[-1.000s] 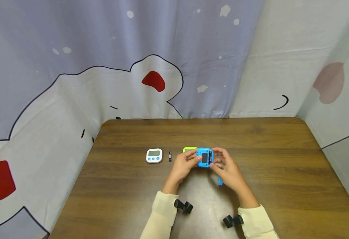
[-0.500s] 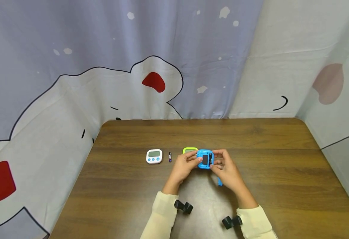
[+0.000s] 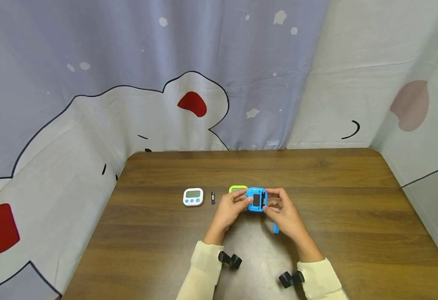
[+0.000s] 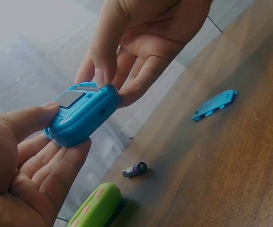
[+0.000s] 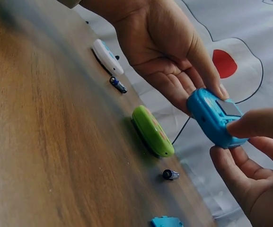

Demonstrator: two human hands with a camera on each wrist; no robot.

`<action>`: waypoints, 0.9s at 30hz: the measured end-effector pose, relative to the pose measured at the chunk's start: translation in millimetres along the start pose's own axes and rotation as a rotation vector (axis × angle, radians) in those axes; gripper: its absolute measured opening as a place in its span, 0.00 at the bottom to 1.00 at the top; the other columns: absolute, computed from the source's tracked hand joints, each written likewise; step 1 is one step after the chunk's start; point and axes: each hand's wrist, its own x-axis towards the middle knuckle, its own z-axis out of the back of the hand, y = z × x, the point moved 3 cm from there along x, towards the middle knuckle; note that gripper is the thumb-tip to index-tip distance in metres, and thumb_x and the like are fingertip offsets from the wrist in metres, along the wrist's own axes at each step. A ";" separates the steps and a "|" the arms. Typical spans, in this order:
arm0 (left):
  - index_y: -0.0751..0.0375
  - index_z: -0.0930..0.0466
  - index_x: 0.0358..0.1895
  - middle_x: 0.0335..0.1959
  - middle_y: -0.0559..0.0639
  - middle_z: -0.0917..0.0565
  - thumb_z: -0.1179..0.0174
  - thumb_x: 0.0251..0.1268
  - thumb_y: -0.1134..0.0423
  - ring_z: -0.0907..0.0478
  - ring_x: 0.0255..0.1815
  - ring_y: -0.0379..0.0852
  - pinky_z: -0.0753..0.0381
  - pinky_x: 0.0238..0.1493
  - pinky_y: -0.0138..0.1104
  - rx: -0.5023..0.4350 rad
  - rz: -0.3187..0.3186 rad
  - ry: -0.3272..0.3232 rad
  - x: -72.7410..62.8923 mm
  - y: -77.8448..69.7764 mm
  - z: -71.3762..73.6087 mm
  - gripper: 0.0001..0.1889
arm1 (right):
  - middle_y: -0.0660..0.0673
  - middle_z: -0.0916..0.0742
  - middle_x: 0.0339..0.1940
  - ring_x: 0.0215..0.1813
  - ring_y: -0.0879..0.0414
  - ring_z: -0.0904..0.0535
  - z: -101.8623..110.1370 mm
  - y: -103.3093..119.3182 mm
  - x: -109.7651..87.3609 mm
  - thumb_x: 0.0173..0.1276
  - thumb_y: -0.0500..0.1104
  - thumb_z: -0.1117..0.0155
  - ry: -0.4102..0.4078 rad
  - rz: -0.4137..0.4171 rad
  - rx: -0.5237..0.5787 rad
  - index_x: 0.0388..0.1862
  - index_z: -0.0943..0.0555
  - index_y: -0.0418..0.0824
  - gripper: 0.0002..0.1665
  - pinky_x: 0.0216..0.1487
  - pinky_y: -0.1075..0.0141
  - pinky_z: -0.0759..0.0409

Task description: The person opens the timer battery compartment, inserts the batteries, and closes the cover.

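One blue timer, back face toward the head camera, is held raised off the table between the left hand and the right hand. The left hand pinches its left side, thumb on the back face, fingers beneath; the right hand pinches its right side, thumb at the near end of an uncovered slot. Over the last second almost nothing has changed: both grips and the timer keep their pose. The work therefore appears centred on the slot, small thumb movements mattering more than arm motion; whether a battery lies inside cannot be told.

Left of the left hand lies a battery and, farther out, a white timer; just beyond the left fingers, a green timer, partly covered. A blue lid shows on the near side of the right hand. The left wrist view shows this lid whole, tabs along one edge. Both wrist views reveal a second battery, between green timer and lid, unseen in the head view. Only the right wrist view shows both loose batteries together.
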 end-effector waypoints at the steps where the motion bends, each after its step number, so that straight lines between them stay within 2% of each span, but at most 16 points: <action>1: 0.75 0.26 0.60 0.46 0.66 0.16 0.37 0.65 0.69 0.18 0.41 0.41 0.16 0.43 0.36 -0.007 -0.004 -0.001 0.3 0.1 0.3 0.22 | 0.30 0.22 0.55 0.48 0.38 0.21 0.3 4.6 -0.9 0.62 0.24 0.37 0.003 0.006 0.008 0.60 0.33 0.28 0.28 0.48 0.66 0.18; 6: 0.75 0.26 0.60 0.47 0.67 0.16 0.37 0.65 0.68 0.18 0.42 0.42 0.16 0.42 0.36 -0.018 -0.011 0.000 2.6 3.1 1.2 0.22 | 0.28 0.24 0.54 0.48 0.36 0.21 1.8 10.9 -2.8 0.63 0.24 0.37 0.027 0.030 0.045 0.62 0.34 0.27 0.29 0.48 0.66 0.18; 10: 0.75 0.27 0.61 0.47 0.67 0.16 0.37 0.65 0.69 0.18 0.40 0.41 0.16 0.44 0.38 -0.030 0.007 0.002 0.4 -0.2 2.0 0.23 | 0.33 0.22 0.55 0.51 0.40 0.21 2.7 -8.0 -0.1 0.64 0.28 0.35 0.051 0.024 0.051 0.65 0.32 0.34 0.30 0.51 0.65 0.19; 13: 0.75 0.27 0.61 0.47 0.67 0.17 0.37 0.65 0.69 0.18 0.39 0.40 0.16 0.44 0.41 -0.047 0.006 -0.007 0.0 0.4 3.9 0.23 | 0.39 0.21 0.57 0.54 0.45 0.22 5.6 -22.4 2.0 0.65 0.34 0.32 0.065 0.043 -0.011 0.67 0.31 0.42 0.32 0.53 0.61 0.19; 16: 0.75 0.26 0.60 0.46 0.67 0.16 0.36 0.64 0.69 0.18 0.38 0.41 0.15 0.43 0.40 -0.057 0.002 -0.027 0.0 0.7 6.1 0.23 | 0.40 0.21 0.58 0.58 0.44 0.24 11.2 -23.8 0.5 0.65 0.38 0.31 0.078 0.083 -0.096 0.68 0.30 0.44 0.33 0.55 0.53 0.21; 20: 0.76 0.26 0.60 0.45 0.66 0.16 0.36 0.64 0.69 0.19 0.36 0.40 0.15 0.42 0.37 -0.062 0.008 -0.035 0.0 0.1 6.4 0.23 | 0.40 0.23 0.60 0.60 0.41 0.26 22.5 -28.4 -4.5 0.64 0.39 0.30 0.108 0.123 -0.264 0.68 0.29 0.40 0.33 0.56 0.46 0.23; 23: 0.76 0.26 0.60 0.44 0.66 0.16 0.36 0.63 0.69 0.19 0.35 0.40 0.16 0.44 0.43 -0.059 0.009 -0.035 -0.2 -0.6 6.3 0.23 | 0.39 0.23 0.62 0.62 0.40 0.28 29.8 -34.7 -10.2 0.61 0.41 0.27 0.157 0.121 -0.427 0.68 0.29 0.37 0.36 0.59 0.43 0.27; 27: 0.76 0.26 0.60 0.45 0.66 0.16 0.36 0.63 0.70 0.19 0.35 0.39 0.19 0.48 0.53 -0.059 0.004 -0.033 -0.7 -2.2 6.2 0.23 | 0.39 0.24 0.64 0.67 0.39 0.33 34.4 -42.0 -18.3 0.57 0.46 0.24 0.218 0.066 -0.609 0.68 0.29 0.38 0.41 0.63 0.36 0.37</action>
